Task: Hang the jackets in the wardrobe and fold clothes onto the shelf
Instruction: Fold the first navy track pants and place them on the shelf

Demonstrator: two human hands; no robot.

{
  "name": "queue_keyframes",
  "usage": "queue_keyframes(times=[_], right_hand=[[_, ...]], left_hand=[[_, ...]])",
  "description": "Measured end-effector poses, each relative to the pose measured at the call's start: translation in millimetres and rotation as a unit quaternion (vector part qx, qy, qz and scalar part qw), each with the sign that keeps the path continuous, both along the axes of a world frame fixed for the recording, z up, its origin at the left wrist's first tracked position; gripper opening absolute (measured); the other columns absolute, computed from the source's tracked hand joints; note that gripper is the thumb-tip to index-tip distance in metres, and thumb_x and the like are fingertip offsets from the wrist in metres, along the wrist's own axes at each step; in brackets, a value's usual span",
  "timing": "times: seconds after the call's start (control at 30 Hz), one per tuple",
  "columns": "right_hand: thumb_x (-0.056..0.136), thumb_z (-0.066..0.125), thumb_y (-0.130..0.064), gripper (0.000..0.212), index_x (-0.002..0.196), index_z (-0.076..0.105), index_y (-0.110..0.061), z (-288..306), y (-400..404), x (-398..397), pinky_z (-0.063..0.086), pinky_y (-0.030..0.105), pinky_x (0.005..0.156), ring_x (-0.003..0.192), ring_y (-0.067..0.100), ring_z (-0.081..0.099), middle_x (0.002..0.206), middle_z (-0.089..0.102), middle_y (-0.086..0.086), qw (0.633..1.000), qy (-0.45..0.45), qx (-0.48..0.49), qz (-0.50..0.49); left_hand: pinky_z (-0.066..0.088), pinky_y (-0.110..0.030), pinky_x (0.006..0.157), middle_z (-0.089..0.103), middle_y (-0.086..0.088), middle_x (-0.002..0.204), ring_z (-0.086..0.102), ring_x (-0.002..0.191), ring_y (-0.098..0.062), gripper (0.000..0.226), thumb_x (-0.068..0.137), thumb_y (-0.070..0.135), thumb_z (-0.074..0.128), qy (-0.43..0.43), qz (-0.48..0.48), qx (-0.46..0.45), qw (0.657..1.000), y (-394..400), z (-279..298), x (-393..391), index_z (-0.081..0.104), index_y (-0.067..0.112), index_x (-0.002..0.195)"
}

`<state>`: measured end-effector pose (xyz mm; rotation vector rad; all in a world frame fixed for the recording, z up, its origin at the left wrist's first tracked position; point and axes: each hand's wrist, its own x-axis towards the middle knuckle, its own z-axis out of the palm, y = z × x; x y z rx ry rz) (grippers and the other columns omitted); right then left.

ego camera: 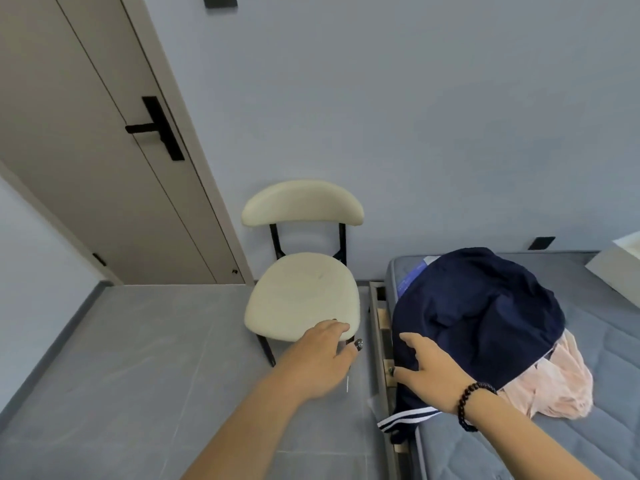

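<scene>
Resting right hand (429, 370) on navy jacket (481, 313) at bed edge (381, 327)

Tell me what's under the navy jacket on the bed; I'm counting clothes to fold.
A pink garment sticks out from under the navy jacket on the mattress. Anything more beneath is covered.
</scene>
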<state>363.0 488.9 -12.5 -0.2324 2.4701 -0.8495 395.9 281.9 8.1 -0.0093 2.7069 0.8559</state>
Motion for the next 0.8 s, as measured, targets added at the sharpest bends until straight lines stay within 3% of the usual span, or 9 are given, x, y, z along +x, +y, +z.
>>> queue_keyframes(times=[0.13, 0.3, 0.8], right_hand=[[0.088, 0.062, -0.031, 0.072, 0.147, 0.025, -0.015, -17, -1, -23, 0.037, 0.015, 0.084, 0.112, 0.015, 0.054, 0.141, 0.038, 0.002, 1.000, -0.016, 0.007, -0.022], [0.088, 0.062, -0.031, 0.071, 0.147, 0.026, -0.015, -41, -6, -56, 0.035, 0.019, 0.096, 0.122, 0.015, 0.045, 0.144, 0.037, 0.004, 0.997, -0.028, 0.001, -0.070], [0.087, 0.065, -0.022, 0.061, 0.140, 0.037, -0.009, -173, 72, -144, 0.037, 0.028, 0.095, 0.127, 0.025, 0.045, 0.143, 0.043, 0.010, 0.949, -0.147, -0.026, -0.279]], left_hand=[[0.021, -0.021, 0.107, 0.031, 0.005, 0.155, 0.028, 0.141, -0.011, 0.053, 0.101, 0.044, 0.038, -0.021, -0.036, 0.002, 0.999, 2, -15, -36, 0.034, 0.021, 0.148], [0.023, -0.026, 0.113, 0.031, 0.005, 0.155, 0.029, 0.141, -0.011, 0.052, 0.101, 0.042, 0.038, -0.046, -0.068, 0.005, 0.997, 2, -33, -81, 0.034, 0.021, 0.149], [0.032, -0.027, 0.107, 0.043, 0.010, 0.147, 0.040, 0.133, -0.009, 0.047, 0.098, 0.047, 0.040, -0.157, -0.077, 0.047, 0.983, 73, -130, -183, 0.042, 0.029, 0.141]])
